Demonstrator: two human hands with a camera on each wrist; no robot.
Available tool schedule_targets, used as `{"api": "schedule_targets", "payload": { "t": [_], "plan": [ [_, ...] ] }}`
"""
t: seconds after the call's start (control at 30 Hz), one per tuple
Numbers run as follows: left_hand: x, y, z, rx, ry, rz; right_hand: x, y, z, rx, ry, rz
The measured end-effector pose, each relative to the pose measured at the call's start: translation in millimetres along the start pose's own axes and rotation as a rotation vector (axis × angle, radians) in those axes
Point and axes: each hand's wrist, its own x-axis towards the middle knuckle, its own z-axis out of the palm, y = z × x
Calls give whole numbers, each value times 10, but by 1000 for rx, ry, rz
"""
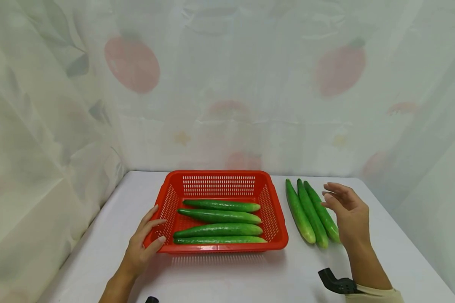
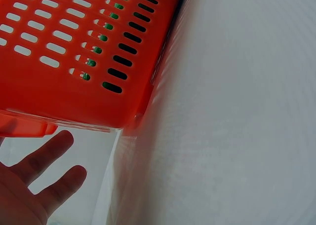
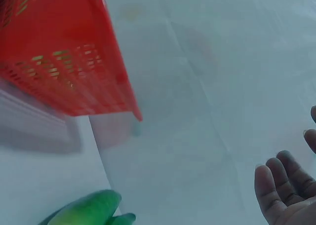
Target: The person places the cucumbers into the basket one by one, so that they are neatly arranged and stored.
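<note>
A red plastic basket (image 1: 217, 248) with slotted walls holds several green cucumbers (image 1: 220, 229) lying crosswise. My left hand (image 1: 138, 250) rests on the basket's left rim with fingers spread, thumb and a finger reaching over the edge. From the left wrist, two straight fingers (image 2: 47, 156) show outside the basket wall. To the basket's right, three cucumbers (image 1: 314, 214) lie side by side on the table. My right hand (image 1: 351, 214) is raised beside them, near the rightmost one, fingers loosely bent and holding nothing. The right wrist view shows that hand (image 3: 291, 193) apart from basket and cucumbers.
Everything stands on a white-covered table (image 1: 220, 282). A pale curtain (image 1: 227, 84) printed with red fruit hangs behind the table's far edge, and more sheeting (image 1: 34, 168) encloses the left side. Black straps are on the wrists.
</note>
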Motion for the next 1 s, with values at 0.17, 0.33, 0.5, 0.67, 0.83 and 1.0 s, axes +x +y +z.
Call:
{"api": "schedule_targets", "payload": {
  "t": [0.17,0.33,0.5,0.67,0.83,1.0],
  "plan": [
    [5,10,-3,-3,0,-3,1,86,-101,-13,70,20],
    [9,1,-8,2,1,6,-20,191,-201,-89,119,61],
    [9,-5,-10,-7,-2,20,-44,318,-288,-210,170,118],
    [11,-6,-11,-11,3,12,-51,483,-357,-276,199,165],
    [6,-4,-8,-8,2,-13,-66,651,-427,-299,220,195],
    [3,-7,-10,-5,1,4,-94,786,-481,-371,216,218]
  ]
}}
